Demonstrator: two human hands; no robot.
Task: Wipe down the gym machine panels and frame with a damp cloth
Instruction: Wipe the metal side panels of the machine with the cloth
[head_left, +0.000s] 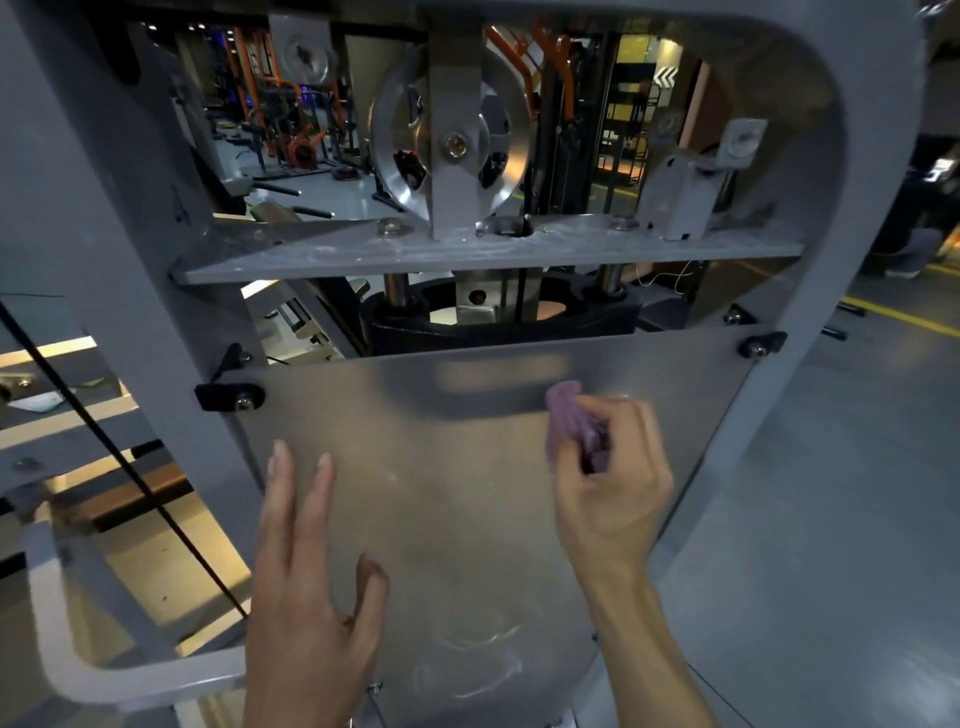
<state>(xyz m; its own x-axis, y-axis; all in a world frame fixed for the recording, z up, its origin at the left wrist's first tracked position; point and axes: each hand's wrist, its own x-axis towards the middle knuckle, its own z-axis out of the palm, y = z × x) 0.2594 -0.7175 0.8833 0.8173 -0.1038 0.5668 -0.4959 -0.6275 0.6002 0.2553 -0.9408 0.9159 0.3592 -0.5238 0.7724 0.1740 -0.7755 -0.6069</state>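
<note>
Wiping high on the panel (467, 519), your right hand (613, 488) kept a tight grip on the bunched cloth (566, 421); left hand (306, 587) lay flat, fingers straight. Risk: knuckles catching the panel's top edge, cloth slipping behind.

Grey floor (831, 519) (yellow-lined), orange racks (291, 104) behind.

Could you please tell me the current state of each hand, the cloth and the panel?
Left hand: open, fingers straight against the panel.
Right hand: grips the cloth.
Purple cloth: bunched, pressed on the panel.
Panel: mounted, faintly smeared.
</note>
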